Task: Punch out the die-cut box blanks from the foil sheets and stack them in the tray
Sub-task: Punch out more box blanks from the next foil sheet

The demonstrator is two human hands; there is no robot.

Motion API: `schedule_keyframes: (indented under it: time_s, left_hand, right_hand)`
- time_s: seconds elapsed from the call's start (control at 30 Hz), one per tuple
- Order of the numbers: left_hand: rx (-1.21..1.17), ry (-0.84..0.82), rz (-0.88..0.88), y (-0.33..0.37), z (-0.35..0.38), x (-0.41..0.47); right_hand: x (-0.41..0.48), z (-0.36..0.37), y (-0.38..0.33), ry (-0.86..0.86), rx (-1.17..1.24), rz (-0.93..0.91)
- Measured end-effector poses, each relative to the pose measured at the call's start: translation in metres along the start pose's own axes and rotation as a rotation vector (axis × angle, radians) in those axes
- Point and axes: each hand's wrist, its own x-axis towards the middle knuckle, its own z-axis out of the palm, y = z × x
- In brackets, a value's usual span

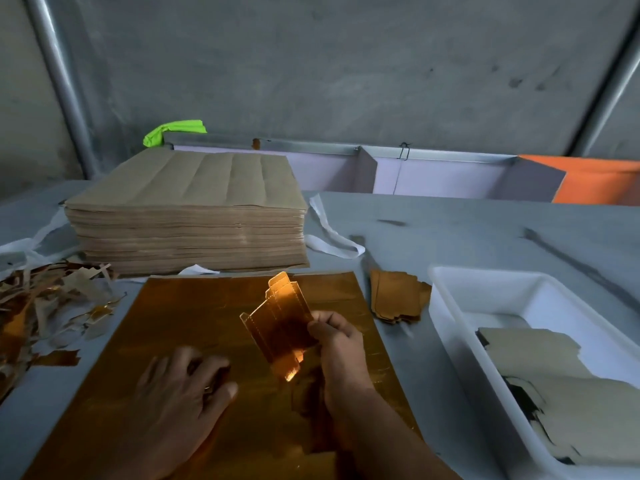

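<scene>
A gold foil sheet lies flat on the table in front of me. My right hand holds a punched-out gold box blank tilted up above the sheet. My left hand presses flat on the sheet's near left part, fingers spread. A white plastic tray stands to the right with several blanks lying grey side up in it. A small pile of gold blanks rests on the table between sheet and tray.
A tall stack of uncut sheets, brown side up, stands behind the foil sheet. Foil and paper scraps litter the left side. White strapping bands lie near the stack. Pale bins line the back wall.
</scene>
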Motion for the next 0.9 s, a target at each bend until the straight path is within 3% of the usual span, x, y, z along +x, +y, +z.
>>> schedule_keyframes:
  time_s: [0.1, 0.27, 0.4, 0.7, 0.9]
  left_hand:
    - [0.043, -0.082, 0.01, 0.003, -0.004, 0.007]
    - [0.088, -0.074, 0.024, 0.005, -0.008, 0.007]
    - [0.057, -0.064, 0.038, 0.004, -0.008, 0.007]
    - [0.075, -0.041, 0.028, 0.009, -0.011, 0.004]
    - [0.042, 0.048, 0.064, 0.005, -0.006, 0.001]
  right_hand:
    - [0.018, -0.007, -0.023, 0.069, -0.025, -0.03]
    - [0.064, -0.027, -0.053, 0.312, -0.219, -0.082]
    - [0.094, -0.048, -0.069, 0.422, -0.478, -0.123]
    - [0.127, -0.078, -0.089, 0.472, -1.19, -0.132]
    - [0.133, -0.089, -0.078, 0.35, -1.63, -0.061]
